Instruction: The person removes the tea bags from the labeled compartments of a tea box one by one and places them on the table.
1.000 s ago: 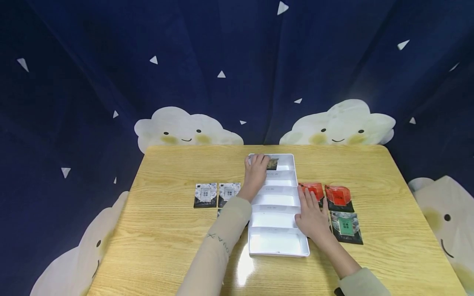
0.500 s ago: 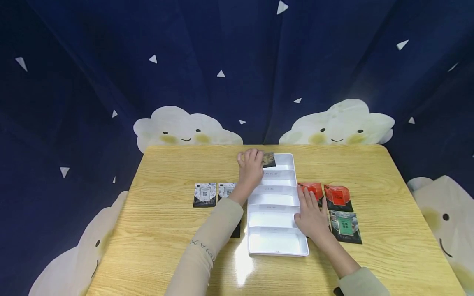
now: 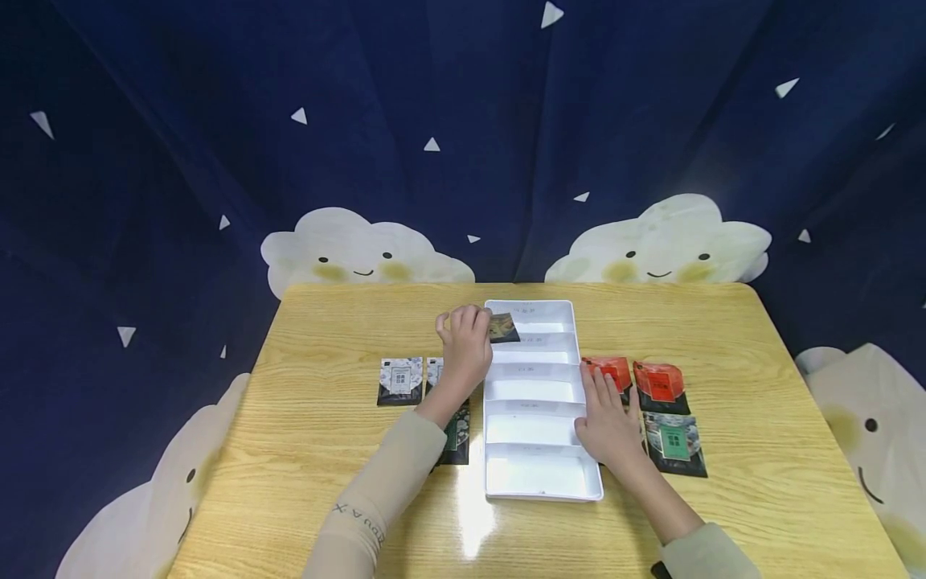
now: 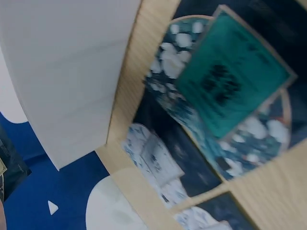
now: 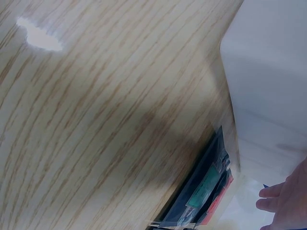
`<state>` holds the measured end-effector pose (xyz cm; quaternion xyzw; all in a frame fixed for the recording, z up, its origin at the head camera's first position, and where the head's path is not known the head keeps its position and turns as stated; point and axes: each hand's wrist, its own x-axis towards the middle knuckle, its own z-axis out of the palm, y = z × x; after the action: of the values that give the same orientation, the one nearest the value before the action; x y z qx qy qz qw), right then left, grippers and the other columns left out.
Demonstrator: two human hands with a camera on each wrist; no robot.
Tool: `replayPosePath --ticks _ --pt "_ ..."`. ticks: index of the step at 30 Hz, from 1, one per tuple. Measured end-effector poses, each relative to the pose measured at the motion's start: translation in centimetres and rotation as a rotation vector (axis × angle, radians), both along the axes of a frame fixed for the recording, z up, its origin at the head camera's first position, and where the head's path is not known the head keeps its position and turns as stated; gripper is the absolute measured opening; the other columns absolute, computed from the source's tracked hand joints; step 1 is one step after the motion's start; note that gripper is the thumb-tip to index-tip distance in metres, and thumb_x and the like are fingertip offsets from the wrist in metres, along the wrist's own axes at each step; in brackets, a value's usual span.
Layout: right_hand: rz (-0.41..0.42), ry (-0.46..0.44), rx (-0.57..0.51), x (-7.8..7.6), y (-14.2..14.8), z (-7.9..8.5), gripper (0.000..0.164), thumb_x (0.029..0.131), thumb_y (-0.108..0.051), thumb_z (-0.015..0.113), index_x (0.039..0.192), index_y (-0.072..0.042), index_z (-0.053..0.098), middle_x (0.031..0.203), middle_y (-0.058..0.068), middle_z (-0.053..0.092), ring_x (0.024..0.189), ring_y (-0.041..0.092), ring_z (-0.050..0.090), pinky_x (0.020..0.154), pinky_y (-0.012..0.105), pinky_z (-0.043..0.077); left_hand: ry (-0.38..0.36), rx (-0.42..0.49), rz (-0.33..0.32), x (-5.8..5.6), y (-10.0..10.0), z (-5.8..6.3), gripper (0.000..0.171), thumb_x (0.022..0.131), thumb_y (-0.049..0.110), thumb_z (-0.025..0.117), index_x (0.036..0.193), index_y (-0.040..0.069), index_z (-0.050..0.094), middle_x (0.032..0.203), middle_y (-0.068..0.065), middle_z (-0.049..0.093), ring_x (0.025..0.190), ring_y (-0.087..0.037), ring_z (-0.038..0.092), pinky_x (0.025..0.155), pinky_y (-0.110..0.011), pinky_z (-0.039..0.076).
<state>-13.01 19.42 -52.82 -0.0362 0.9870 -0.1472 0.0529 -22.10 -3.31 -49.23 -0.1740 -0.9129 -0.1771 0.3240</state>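
Observation:
My left hand (image 3: 466, 342) pinches a small dark packet (image 3: 504, 327) with a gold-brown front. The packet hangs over the left side of the white divided box (image 3: 535, 464), near its far compartments. In the left wrist view, part of this packet (image 4: 10, 165) shows at the left edge. My right hand (image 3: 611, 422) lies against the box's right side with fingers extended, partly over a red packet (image 3: 608, 371). A fuller red packet (image 3: 660, 386) and a green-labelled packet (image 3: 676, 444) lie to its right. Part of my right hand (image 5: 288, 201) also appears in the right wrist view.
On the wooden table (image 3: 325, 482), left of the box, lie a white-and-black packet (image 3: 400, 381), a similar one partly behind my wrist, and a green-labelled packet (image 4: 235, 81). A dark object (image 3: 661, 570) shows by the right sleeve. Behind hangs a blue curtain (image 3: 506, 161).
My left hand has lifted the dark packet out of the box's farthest compartment and moved it left and slightly nearer. That compartment's printed label is now visible. My right hand has stayed put.

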Motion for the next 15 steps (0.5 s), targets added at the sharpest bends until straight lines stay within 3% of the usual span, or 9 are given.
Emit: replayPosePath --ticks 15 --pt "-0.001 -0.014 -0.023 0.0 0.1 -0.2 0.08 0.081 -0.015 0.052 0.148 -0.009 0.007 0.148 0.024 0.017 0.135 0.042 0.013 0.103 0.061 -0.009 0.055 0.017 0.046 3.3 -6.4 -0.7 0.015 0.083 0.005 0.039 0.093 0.006 0.051 0.088 -0.008 0.047 0.089 -0.027 0.042 0.083 -0.053 0.025"
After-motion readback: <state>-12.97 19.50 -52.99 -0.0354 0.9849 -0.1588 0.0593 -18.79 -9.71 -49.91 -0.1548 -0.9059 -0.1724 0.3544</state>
